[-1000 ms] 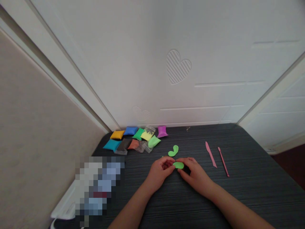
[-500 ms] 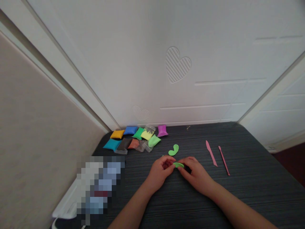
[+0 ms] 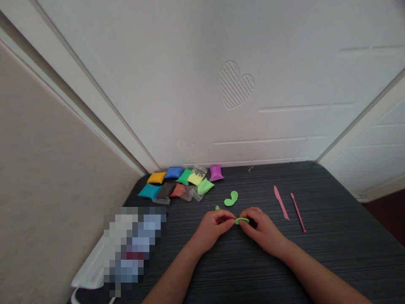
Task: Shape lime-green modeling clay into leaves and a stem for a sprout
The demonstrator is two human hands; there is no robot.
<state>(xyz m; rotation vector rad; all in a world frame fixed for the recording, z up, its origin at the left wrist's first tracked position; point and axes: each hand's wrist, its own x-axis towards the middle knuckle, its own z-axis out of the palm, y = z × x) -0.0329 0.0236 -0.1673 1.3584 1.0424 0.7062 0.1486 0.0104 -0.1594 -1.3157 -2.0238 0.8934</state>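
A small flattened piece of light green clay (image 3: pixel 242 221) is pinched between the thumb and fingers of my right hand (image 3: pixel 261 228). My left hand (image 3: pixel 212 230) closes its thumb and fingertips on the left end of that same piece. Just beyond the hands, a bent light green clay shape (image 3: pixel 231 199) with two rounded lobes lies on the table. The tip of another green clay bit (image 3: pixel 217 207) peeks out behind my left hand, mostly hidden.
Several coloured clay packets (image 3: pixel 156 177) lie along the back left of the dark table (image 3: pixel 329 261). To the right are a pink clay knife (image 3: pixel 281 203) and a thin pink modelling stick (image 3: pixel 298 212). A blurred-out object (image 3: pixel 136 249) sits at the left edge. A white wall panel (image 3: pixel 158 84) rises behind.
The held green clay has shifted slightly right, and my left fingertips now meet only its left end. More of the small green bit behind my left hand shows.
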